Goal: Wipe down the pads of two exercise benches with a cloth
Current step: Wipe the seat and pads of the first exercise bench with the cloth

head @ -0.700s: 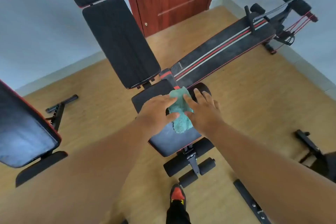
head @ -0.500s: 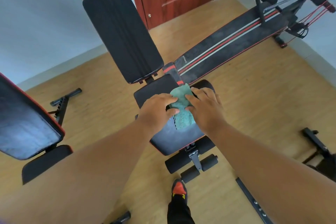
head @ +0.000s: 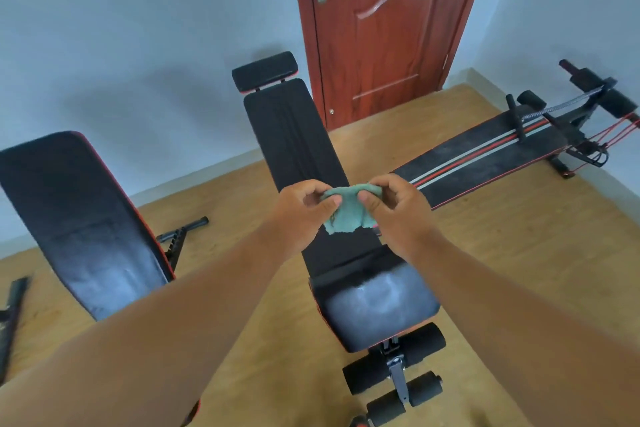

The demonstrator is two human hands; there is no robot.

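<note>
At frame centre we pinch the green cloth (head: pixel 346 210) between left hand (head: pixel 304 206) and right hand (head: pixel 398 208), lifted above the middle bench's seat pad (head: pixel 377 302), seemingly to spread it for wiping.

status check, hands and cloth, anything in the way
Left hand and right hand both pinch green cloth. Cloth lifted above middle bench. Nothing blocking.

Three benches (head: pixel 377 305) (head: pixel 79 218) (head: pixel 485 156), one cloth (head: pixel 346 215), one door (head: pixel 384 28), two hands (head: pixel 301 208) (head: pixel 398 208), perhaps four foam rollers (head: pixel 426 343).
</note>
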